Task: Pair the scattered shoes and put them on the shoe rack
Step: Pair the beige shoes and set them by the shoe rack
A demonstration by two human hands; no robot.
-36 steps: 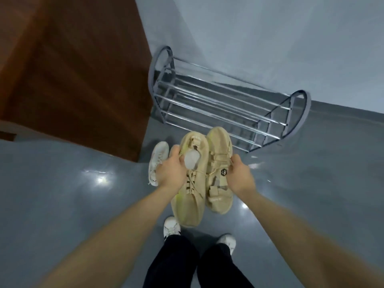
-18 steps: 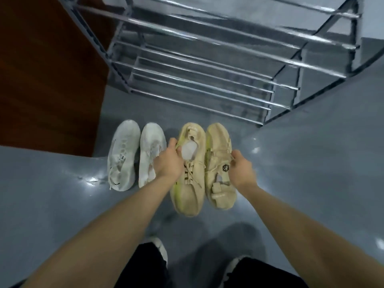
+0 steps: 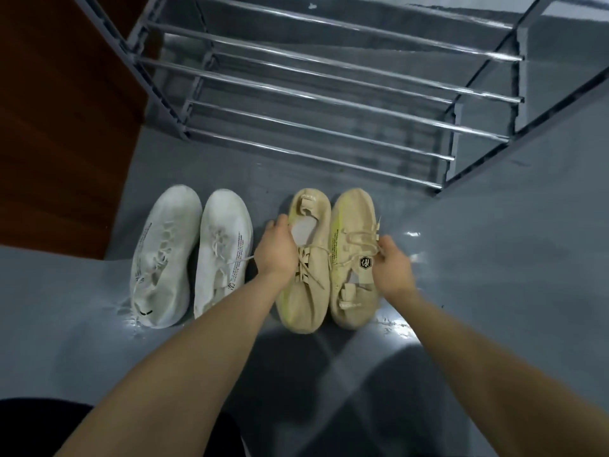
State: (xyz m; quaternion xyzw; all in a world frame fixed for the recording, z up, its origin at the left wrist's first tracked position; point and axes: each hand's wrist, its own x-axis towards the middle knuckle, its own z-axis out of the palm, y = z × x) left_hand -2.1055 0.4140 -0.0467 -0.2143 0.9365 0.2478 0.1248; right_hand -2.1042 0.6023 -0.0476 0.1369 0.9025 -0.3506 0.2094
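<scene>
Fingers (image 3: 280, 225) of our left hand (image 3: 275, 250) curl over the collar of the left beige shoe (image 3: 304, 291), gripping it. Our right hand (image 3: 393, 263) closes on the side of the right beige shoe (image 3: 354, 232), fingers pinched at its laces and tongue. Both beige shoes lie side by side on the grey floor (image 3: 494, 258), touching, pointing opposite ways, just in front of the metal rack (image 3: 329, 94). To their left two white shoes (image 3: 194, 255) sit side by side on the floor, close to the brown wooden panel (image 3: 59, 127). We see bare rails on the rack's tiers.
</scene>
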